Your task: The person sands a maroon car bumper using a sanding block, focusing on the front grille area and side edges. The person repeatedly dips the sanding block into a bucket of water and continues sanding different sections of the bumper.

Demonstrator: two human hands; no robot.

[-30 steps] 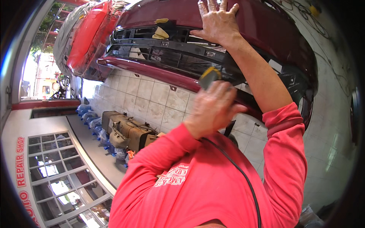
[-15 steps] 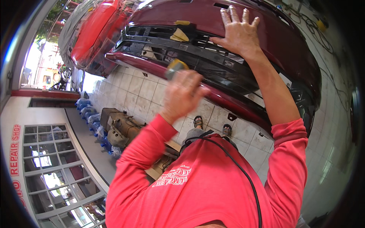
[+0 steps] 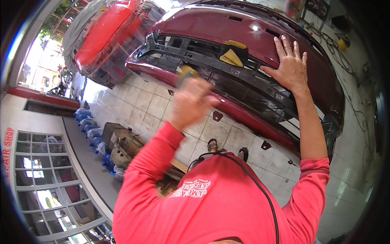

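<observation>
A dark red car bumper (image 3: 199,28) with a black grille section (image 3: 219,67) lies across the upper middle. My left hand (image 3: 191,101), smeared by motion, is closed around a yellow-and-grey piece (image 3: 187,75) by the bumper's near lower lip; blur hides its exact kind. My right hand (image 3: 290,67) lies flat with spread fingers on the bumper's upper face, its thumb near the grille edge. Between the hands, a folded yellow sheet (image 3: 231,58) with a dark side, looking like sandpaper, rests on the grille.
A red car part (image 3: 103,34) under clear plastic stands at the far left. Blue water bottles (image 3: 95,142) line the wall beside a brown machine part (image 3: 124,146). A black cable (image 3: 262,187) hangs over my shirt. Cords (image 3: 335,51) and a yellow tool (image 3: 343,42) lie at the far right.
In the picture, the bumper, the folded sheet and my right hand sit farther right and lower. My left hand has shifted toward the bumper's left end, still holding the yellow-and-grey piece.
</observation>
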